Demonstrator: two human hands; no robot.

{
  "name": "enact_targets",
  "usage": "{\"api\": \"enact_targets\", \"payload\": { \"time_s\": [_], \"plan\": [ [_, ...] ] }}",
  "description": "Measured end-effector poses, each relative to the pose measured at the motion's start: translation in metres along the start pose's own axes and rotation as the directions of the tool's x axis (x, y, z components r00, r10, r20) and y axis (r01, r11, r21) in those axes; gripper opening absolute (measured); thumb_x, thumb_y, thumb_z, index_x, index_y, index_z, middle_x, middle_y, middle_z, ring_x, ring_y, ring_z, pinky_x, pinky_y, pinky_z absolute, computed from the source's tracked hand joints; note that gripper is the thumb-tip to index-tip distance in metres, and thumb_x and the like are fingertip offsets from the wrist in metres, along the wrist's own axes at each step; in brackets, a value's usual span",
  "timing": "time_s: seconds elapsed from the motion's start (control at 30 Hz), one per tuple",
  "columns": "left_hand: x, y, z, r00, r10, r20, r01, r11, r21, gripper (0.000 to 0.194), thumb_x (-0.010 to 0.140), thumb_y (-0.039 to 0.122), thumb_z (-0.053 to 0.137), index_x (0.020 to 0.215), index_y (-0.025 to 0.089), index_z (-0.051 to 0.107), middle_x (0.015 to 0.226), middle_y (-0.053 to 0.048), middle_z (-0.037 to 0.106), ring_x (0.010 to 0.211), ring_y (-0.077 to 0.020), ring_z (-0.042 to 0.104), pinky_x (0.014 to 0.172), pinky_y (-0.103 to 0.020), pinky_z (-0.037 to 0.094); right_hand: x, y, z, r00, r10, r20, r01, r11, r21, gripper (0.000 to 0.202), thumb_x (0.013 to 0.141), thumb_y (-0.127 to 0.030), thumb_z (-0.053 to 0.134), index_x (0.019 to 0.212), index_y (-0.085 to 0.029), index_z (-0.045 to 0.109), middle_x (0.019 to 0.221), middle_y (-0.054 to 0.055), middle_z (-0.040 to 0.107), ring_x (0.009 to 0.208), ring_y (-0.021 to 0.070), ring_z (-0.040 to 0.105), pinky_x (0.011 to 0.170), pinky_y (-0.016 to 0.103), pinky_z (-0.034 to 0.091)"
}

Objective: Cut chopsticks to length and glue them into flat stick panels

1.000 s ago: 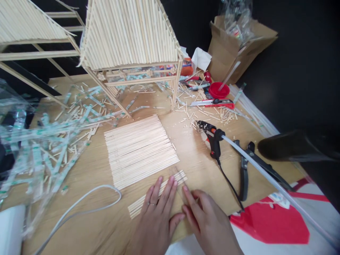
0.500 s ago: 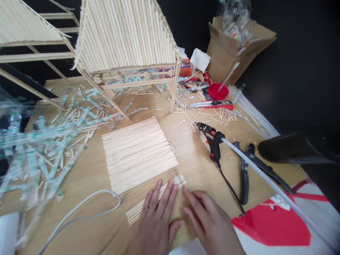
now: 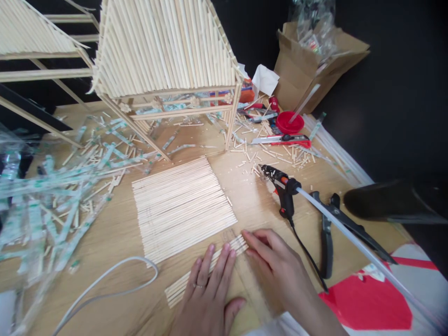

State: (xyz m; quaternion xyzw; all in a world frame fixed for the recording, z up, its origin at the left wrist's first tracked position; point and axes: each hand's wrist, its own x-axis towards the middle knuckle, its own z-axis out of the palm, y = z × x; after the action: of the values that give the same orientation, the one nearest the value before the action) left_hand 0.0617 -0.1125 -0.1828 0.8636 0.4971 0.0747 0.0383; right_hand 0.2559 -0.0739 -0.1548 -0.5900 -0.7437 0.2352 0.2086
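Observation:
A narrow strip of thin wooden sticks [image 3: 178, 288], laid side by side, lies on the table close to me. My left hand [image 3: 213, 284] rests flat across its middle, fingers stretched out and slightly apart, hiding part of the sticks. At the strip's right end, the fingertips of my right hand [image 3: 271, 254] touch the stick ends; its fingers are extended and it lifts nothing. Just beyond lies a larger flat panel of the same sticks [image 3: 182, 205]. Faint ruled lines mark the table beneath the strip's right end.
A glue gun [image 3: 282, 184] with a long glue stick and black cutting pliers [image 3: 327, 242] lie right. Behind stands a stick-built model house [image 3: 168, 51]. Plastic wrappers [image 3: 66, 210] and a white cable [image 3: 115, 284] are left; a utility knife [image 3: 280, 139] and cardboard box [image 3: 297, 65] sit farther back.
My right hand has moved up and slightly right, and its fingertips now meet the right end of the strip. My left hand stays flat on the sticks. The view has shifted slightly.

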Motion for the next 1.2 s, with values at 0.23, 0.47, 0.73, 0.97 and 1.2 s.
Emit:
{"api": "enact_targets", "payload": {
  "time_s": [0.23, 0.47, 0.73, 0.97, 1.2],
  "plan": [
    [0.000, 0.002, 0.002, 1.000, -0.011, -0.008, 0.011, 1.000, -0.005, 0.062, 0.087, 0.054, 0.048, 0.140, 0.022, 0.044, 0.149, 0.004, 0.037, 0.142, -0.0241, 0.021, 0.117, -0.040, 0.009, 0.021, -0.006, -0.015, 0.993, 0.049, 0.107, -0.075, 0.967, 0.245, 0.022, 0.093, -0.025, 0.047, 0.099, -0.025, 0.068, 0.095, 0.002, 0.067, 0.086, 0.0131, 0.066, 0.074, 0.020, 0.057],
    [-0.001, 0.002, 0.001, 1.000, -0.013, -0.002, 0.013, 1.000, -0.025, 0.063, 0.087, 0.056, 0.047, 0.139, 0.021, 0.045, 0.148, 0.004, 0.039, 0.143, -0.0237, 0.018, 0.119, -0.040, 0.005, 0.018, -0.007, -0.013, 0.984, 0.113, 0.135, -0.140, 0.968, 0.209, 0.022, 0.094, -0.028, 0.046, 0.095, -0.024, 0.068, 0.087, 0.002, 0.066, 0.077, 0.0130, 0.064, 0.070, 0.021, 0.055],
    [0.001, 0.005, 0.001, 0.999, -0.043, -0.012, 0.042, 0.998, -0.054, 0.063, 0.086, 0.055, 0.049, 0.139, 0.021, 0.044, 0.147, 0.005, 0.040, 0.142, -0.0225, 0.021, 0.119, -0.039, 0.004, 0.019, -0.009, -0.015, 0.998, -0.020, 0.057, 0.020, 1.000, 0.018, 0.029, 0.093, -0.020, 0.047, 0.111, -0.025, 0.068, 0.086, 0.003, 0.064, 0.074, 0.0135, 0.061, 0.068, 0.022, 0.052],
    [-0.002, 0.004, -0.002, 0.999, -0.032, 0.014, 0.033, 0.999, -0.038, 0.066, 0.088, 0.053, 0.048, 0.144, 0.022, 0.035, 0.151, 0.006, 0.034, 0.140, -0.0225, 0.025, 0.118, -0.038, 0.005, 0.016, -0.007, -0.012, 0.999, -0.013, 0.038, 0.011, 0.999, 0.032, 0.030, 0.093, -0.019, 0.046, 0.114, -0.026, 0.067, 0.088, 0.003, 0.065, 0.077, 0.0136, 0.063, 0.069, 0.023, 0.053],
    [0.001, 0.003, 0.000, 0.999, -0.036, -0.010, 0.036, 0.999, -0.030, 0.066, 0.088, 0.056, 0.046, 0.144, 0.022, 0.036, 0.151, 0.005, 0.033, 0.140, -0.0224, 0.026, 0.118, -0.038, 0.005, 0.001, 0.000, -0.019, 1.000, 0.014, 0.000, -0.014, 1.000, 0.020, 0.034, 0.093, -0.017, 0.045, 0.121, -0.025, 0.062, 0.103, 0.005, 0.068, 0.091, 0.0154, 0.067, 0.080, 0.024, 0.056]
  ]
}}
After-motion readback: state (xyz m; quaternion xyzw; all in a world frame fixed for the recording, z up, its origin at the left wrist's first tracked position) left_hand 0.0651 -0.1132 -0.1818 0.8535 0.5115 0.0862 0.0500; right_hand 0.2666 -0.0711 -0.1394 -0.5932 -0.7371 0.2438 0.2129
